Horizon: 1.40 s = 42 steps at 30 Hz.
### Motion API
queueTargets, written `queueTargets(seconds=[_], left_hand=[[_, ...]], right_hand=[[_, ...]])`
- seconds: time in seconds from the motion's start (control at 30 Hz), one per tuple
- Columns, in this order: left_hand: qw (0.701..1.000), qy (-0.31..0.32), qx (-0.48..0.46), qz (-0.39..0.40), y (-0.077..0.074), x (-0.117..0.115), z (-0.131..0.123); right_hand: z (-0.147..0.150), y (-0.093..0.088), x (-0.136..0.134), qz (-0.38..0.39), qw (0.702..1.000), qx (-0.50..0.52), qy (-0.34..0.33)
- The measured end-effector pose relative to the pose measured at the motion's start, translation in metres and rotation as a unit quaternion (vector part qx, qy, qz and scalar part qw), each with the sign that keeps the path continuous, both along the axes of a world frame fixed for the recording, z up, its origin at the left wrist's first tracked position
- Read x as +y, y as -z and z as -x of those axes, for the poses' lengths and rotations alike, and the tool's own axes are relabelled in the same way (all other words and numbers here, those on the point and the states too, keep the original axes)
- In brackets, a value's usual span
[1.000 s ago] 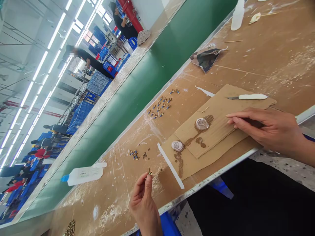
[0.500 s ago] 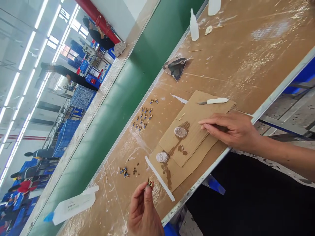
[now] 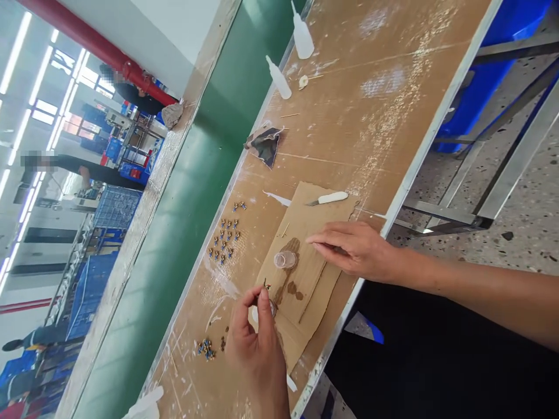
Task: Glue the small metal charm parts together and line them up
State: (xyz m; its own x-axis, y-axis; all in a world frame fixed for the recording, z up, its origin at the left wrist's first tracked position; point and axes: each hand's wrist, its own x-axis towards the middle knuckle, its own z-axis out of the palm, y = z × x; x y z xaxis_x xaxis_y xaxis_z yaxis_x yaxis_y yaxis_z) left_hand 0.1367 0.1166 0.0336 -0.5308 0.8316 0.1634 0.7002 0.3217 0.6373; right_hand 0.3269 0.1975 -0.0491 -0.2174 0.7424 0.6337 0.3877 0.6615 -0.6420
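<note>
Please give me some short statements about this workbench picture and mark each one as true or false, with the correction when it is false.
1. The left hand pinches a small metal part between its fingertips. True.
2. The right hand grips the white-handled knife. False: it lies flat on the cardboard, apart from the knife.
3. A small clear cup stands on the cardboard. True.
4. The two white squeeze bottles lie on their sides. False: both stand upright.
5. Rows of small blue-and-brass parts sit beside the green belt. True.
</note>
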Motion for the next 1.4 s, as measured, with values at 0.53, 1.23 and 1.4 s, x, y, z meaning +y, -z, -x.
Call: queueTargets(seconds=[0.53, 1.23, 1.4], left_hand=[[0.968, 0.111, 0.210, 0.085, -0.005, 0.042, -0.013], [0.949, 0.141, 0.271, 0.080, -0.008, 0.048, -0.021], [0.944, 0.160, 0.275, 0.082, -0.009, 0.049, -0.022]], right_hand=[[0.000, 0.003, 0.005, -0.038, 0.998, 0.036, 0.031], [-0.003, 0.003, 0.005, -0.011, 1.000, 0.011, 0.027], [-0.002, 0.004, 0.006, -0.006, 1.000, 0.010, 0.027]])
